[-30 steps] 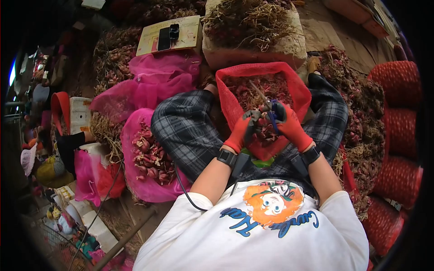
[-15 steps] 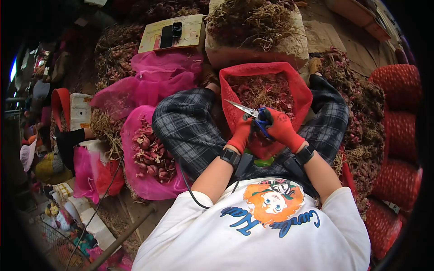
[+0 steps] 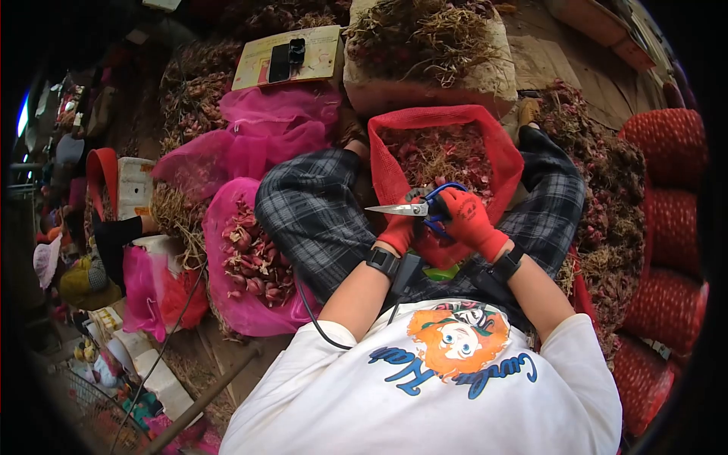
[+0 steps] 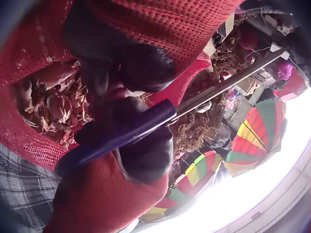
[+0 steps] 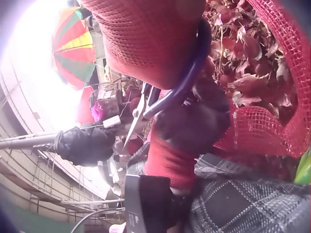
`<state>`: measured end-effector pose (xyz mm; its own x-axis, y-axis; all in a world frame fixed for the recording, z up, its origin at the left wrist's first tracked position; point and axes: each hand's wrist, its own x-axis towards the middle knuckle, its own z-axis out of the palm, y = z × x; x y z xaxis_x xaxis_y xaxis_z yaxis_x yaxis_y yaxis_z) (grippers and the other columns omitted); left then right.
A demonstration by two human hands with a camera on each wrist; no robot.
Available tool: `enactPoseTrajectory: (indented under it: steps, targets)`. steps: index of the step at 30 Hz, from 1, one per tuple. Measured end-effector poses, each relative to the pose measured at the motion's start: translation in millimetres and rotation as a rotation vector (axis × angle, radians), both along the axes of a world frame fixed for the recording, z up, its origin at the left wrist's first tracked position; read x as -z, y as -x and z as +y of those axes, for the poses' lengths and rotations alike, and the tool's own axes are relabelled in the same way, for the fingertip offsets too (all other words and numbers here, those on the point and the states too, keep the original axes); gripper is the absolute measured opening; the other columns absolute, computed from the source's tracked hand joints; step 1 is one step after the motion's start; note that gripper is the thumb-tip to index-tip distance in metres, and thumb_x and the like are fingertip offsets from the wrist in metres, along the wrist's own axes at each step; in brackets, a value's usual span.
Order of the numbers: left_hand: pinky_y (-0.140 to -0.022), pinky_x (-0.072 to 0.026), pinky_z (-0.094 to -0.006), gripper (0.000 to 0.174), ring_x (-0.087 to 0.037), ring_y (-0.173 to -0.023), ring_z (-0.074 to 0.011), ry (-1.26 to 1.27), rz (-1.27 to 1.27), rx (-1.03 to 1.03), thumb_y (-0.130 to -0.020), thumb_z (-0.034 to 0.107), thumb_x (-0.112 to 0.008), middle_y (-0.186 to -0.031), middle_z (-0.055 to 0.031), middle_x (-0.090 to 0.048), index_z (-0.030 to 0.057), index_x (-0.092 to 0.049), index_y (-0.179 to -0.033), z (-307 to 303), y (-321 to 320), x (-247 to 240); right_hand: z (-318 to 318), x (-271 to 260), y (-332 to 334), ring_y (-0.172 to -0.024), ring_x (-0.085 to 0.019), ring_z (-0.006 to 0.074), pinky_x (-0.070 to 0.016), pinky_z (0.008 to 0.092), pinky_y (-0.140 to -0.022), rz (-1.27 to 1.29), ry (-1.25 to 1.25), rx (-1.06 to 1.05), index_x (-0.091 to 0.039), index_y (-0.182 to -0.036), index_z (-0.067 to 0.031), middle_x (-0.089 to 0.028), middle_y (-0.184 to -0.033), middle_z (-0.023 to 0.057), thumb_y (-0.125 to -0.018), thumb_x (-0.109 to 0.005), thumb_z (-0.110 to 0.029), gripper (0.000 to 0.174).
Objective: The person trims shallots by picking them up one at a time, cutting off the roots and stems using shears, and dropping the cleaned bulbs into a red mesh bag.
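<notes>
Blue-handled scissors point(image 3: 402, 210) are gripped by my gloved right hand point(image 3: 472, 221), closed blades pointing left across the gloved left hand point(image 3: 400, 226). In the left wrist view, the blue handle point(image 4: 121, 138) crosses the right hand's dark fingers. There, my left hand point(image 4: 146, 43) pinches a small reddish shallot point(image 4: 116, 89), mostly covered by fingertips. Both hands are close together over the near edge of a red mesh bag point(image 3: 500, 152) holding shallots and dry skins point(image 3: 440, 155). The right wrist view shows the scissor blades point(image 5: 136, 114) beside the left hand point(image 5: 189, 121).
A pink net bag of shallots point(image 3: 254, 262) lies left of the crossed legs. Ahead stands a block point(image 3: 425, 95) topped with dry stalks; a phone point(image 3: 280, 63) rests on a box point(image 3: 322, 57). Filled red sacks point(image 3: 671, 201) line the right, beside heaped shallots point(image 3: 607, 197).
The scissors have swung from pointing up and away to pointing left. My right hand has turned with them and sits a little higher; the left hand stays near the bag's near edge.
</notes>
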<state>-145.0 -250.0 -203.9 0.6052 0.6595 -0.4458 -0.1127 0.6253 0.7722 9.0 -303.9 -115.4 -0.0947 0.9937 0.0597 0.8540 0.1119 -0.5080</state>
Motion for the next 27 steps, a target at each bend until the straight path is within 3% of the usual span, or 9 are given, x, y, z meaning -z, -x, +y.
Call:
enactPoseTrajectory:
  steps: [2, 5, 9, 11, 14, 16, 19, 22, 27]
  targets:
    - [-0.075, -0.0482, -0.0264, 0.021, -0.06, -0.087, -0.0148, 0.17, -0.166, -0.068, -0.088, 0.008, -0.048, -0.099, -0.0066, -0.063, 0.0036, -0.057, -0.107, -4.6, -3.0, 28.8, -2.0, 1.4, 2.5, -0.085, -0.06, 0.0334, -0.0485, 0.0418, -0.072, 0.125, 0.021, 0.028, -0.054, -0.097, -0.0077, -0.059, -0.093, 0.0121, -0.063, -0.07, -0.012, 0.038]
    - [-0.075, -0.0478, -0.0279, 0.021, -0.059, -0.088, -0.0154, -0.386, 0.093, 0.151, -0.089, 0.011, -0.047, -0.101, -0.0087, -0.062, 0.0029, -0.056, -0.106, -2.8, -1.5, -11.6, -4.0, 0.8, 1.5, -0.083, -0.061, 0.0342, -0.049, 0.041, -0.071, 0.312, -0.013, 0.055, -0.057, -0.099, -0.0075, -0.061, -0.091, 0.0132, -0.066, -0.071, -0.013, 0.037]
    - [-0.072, -0.0467, -0.0284, 0.022, -0.058, -0.084, -0.0148, -0.396, 0.034, 0.158, -0.09, 0.016, -0.044, -0.095, -0.0064, -0.062, 0.0038, -0.055, -0.105, -13.3, -6.4, -13.0, -8.7, -4.7, -1.8, -0.08, -0.063, 0.0273, -0.0498, 0.0361, -0.07, 0.179, 0.019, -0.006, -0.057, -0.102, -0.0044, -0.064, -0.088, 0.0091, -0.071, -0.071, -0.012, 0.034]
    - [-0.079, -0.048, -0.0301, 0.027, -0.061, -0.089, -0.0218, -0.988, 0.31, 0.37, -0.085, 0.01, -0.051, -0.102, -0.0109, -0.064, 0.003, -0.054, -0.112, -9.2, 5.4, -3.8, -7.4, -5.7, 5.3, -0.075, -0.063, 0.02, -0.0497, 0.0319, -0.067, 0.543, 0.038, 0.147, -0.057, -0.101, -0.0023, -0.065, -0.086, 0.0055, -0.073, -0.069, -0.008, 0.031]
    - [-0.074, -0.0488, -0.0274, 0.021, -0.06, -0.083, -0.0178, -0.222, -0.217, 0.048, -0.093, 0.013, -0.045, -0.1, -0.0105, -0.062, 0.0036, -0.054, -0.11, -2.3, 3.5, 33.7, -7.7, -21.6, 12.2, -0.075, -0.061, 0.0127, -0.0494, 0.0259, -0.068, 1.034, 0.276, 0.338, -0.056, -0.104, -0.0008, -0.065, -0.086, 0.0049, -0.079, -0.063, -0.005, 0.027]
    - [-0.071, -0.0501, -0.0258, 0.022, -0.06, -0.08, -0.0143, 0.036, -0.174, -0.202, -0.098, 0.018, -0.039, -0.094, -0.0078, -0.062, 0.0051, -0.056, -0.103, 5.9, -7.5, -24.0, -5.5, -19.6, 9.9, -0.071, -0.059, 0.0094, -0.048, 0.0232, -0.064, 1.22, 0.356, 0.443, -0.056, -0.103, -0.0012, -0.064, -0.084, 0.0046, -0.078, -0.062, -0.004, 0.026]
    - [-0.072, -0.0519, -0.0259, 0.023, -0.061, -0.081, -0.0136, 0.046, -0.383, -0.368, -0.099, 0.019, -0.038, -0.094, -0.0051, -0.062, 0.0058, -0.056, -0.101, 5.1, -15.8, -43.5, -3.0, -2.7, -1.0, -0.058, -0.054, 0.0062, -0.045, 0.021, -0.052, 1.312, 0.285, 0.583, -0.056, -0.098, -0.0021, -0.062, -0.078, 0.0029, -0.075, -0.064, -0.002, 0.024]
    - [-0.075, -0.053, -0.0282, 0.02, -0.061, -0.083, -0.0129, 0.035, -0.228, -0.386, -0.098, 0.016, -0.04, -0.094, -0.0037, -0.062, 0.0046, -0.057, -0.101, 3.4, -17.2, -38.2, -1.3, -2.7, -11.1, -0.056, -0.053, 0.0063, -0.0438, 0.0199, -0.05, 1.295, 0.254, 0.636, -0.057, -0.097, -0.0019, -0.061, -0.078, 0.0025, -0.077, -0.061, -0.003, 0.021]
    - [-0.078, -0.0522, -0.0289, 0.025, -0.061, -0.09, -0.015, -0.479, 0.231, -0.344, -0.09, 0.006, -0.05, -0.107, -0.008, -0.059, 0.0032, -0.05, -0.115, -10.2, -22.8, -1.3, 7.4, -11.7, -6.1, -0.064, -0.058, 0.0087, -0.0473, 0.0207, -0.055, 1.42, 0.316, 0.655, -0.057, -0.098, -0.0019, -0.063, -0.082, 0.0041, -0.079, -0.063, -0.004, 0.02]
